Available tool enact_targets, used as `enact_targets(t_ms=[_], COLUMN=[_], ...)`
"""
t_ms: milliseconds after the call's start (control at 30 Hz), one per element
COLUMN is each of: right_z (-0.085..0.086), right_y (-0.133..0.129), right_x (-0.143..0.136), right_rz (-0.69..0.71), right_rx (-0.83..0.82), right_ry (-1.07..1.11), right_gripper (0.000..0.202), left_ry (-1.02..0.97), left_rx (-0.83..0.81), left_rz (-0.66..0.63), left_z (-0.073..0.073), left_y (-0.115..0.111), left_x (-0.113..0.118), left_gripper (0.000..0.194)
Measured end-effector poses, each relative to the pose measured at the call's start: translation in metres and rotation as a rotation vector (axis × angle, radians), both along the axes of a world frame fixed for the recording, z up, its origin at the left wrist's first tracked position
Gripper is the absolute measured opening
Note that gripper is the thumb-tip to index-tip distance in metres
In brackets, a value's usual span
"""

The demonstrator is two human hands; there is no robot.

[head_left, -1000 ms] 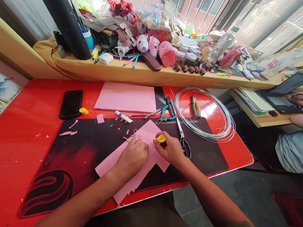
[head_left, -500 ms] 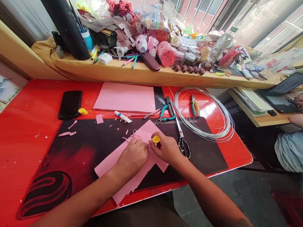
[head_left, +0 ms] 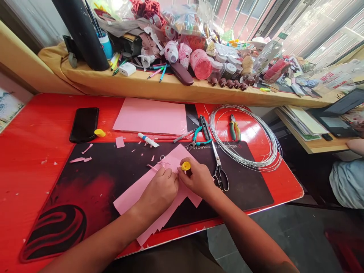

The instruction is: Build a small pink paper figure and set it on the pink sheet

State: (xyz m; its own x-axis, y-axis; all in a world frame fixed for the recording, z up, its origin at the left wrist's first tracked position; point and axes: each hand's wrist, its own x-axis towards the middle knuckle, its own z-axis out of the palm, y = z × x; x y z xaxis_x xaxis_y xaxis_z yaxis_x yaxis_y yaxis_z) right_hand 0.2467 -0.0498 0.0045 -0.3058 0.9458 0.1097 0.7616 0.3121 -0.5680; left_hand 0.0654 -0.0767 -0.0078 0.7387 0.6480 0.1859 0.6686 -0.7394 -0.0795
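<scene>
My left hand (head_left: 162,188) is closed, pinching a small wire figure wrapped in pink paper (head_left: 164,163); a bare wire loop sticks out at its top, and the rest is hidden by my fingers. Close beside it, my right hand (head_left: 201,177) grips a glue stick (head_left: 186,166) with its yellow end facing up. The glue stick's other end is out of sight between the hands. Beneath both hands lie overlapping pink paper sheets (head_left: 136,197) on a black desk mat (head_left: 96,212). A loose yellow cap (head_left: 99,132) rests by the phone (head_left: 84,125).
Scissors (head_left: 220,176), a utility knife (head_left: 204,127) and teal pliers (head_left: 196,138) lie beyond my right hand. A wire coil (head_left: 274,149) and yellow-green pliers (head_left: 234,129) are farther right. Pink paper (head_left: 150,115) and a white-blue tube (head_left: 148,140) lie behind. A person sits at far right.
My right hand has shifted very slightly, and the glue stick's yellow end has tilted a little up and left. My left hand keeps its hold on the pink-wrapped wire figure.
</scene>
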Motion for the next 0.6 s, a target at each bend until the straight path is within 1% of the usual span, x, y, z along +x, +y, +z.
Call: enact_targets(t_ms=[167, 267, 333, 467, 533, 600], right_z=[0.004, 0.006, 0.006, 0.005, 0.004, 0.003], right_y=[0.000, -0.005, -0.010, -0.019, -0.022, -0.024], right_x=[0.005, 0.016, 0.023, 0.033, 0.035, 0.035], right_rz=[0.005, -0.026, -0.093, -0.240, -0.269, -0.272], right_rx=[-0.013, -0.016, -0.045, -0.157, -0.182, -0.189], right_ry=[-0.050, -0.006, 0.100, 0.407, 0.496, 0.536], right_gripper=[0.010, 0.010, 0.011, 0.016, 0.018, 0.019], left_ry=[0.029, 0.010, -0.020, -0.087, -0.111, -0.122], left_rx=[-0.039, -0.050, -0.078, -0.156, -0.193, -0.209], left_rz=[0.005, 0.028, 0.038, 0.085, 0.120, 0.149], left_z=[0.001, 0.001, 0.002, 0.005, 0.007, 0.009], left_y=[0.000, 0.001, 0.003, 0.011, 0.015, 0.017], left_x=[0.002, 0.001, 0.001, 0.000, -0.001, -0.002], left_gripper=[0.025, 0.023, 0.021, 0.017, 0.018, 0.021])
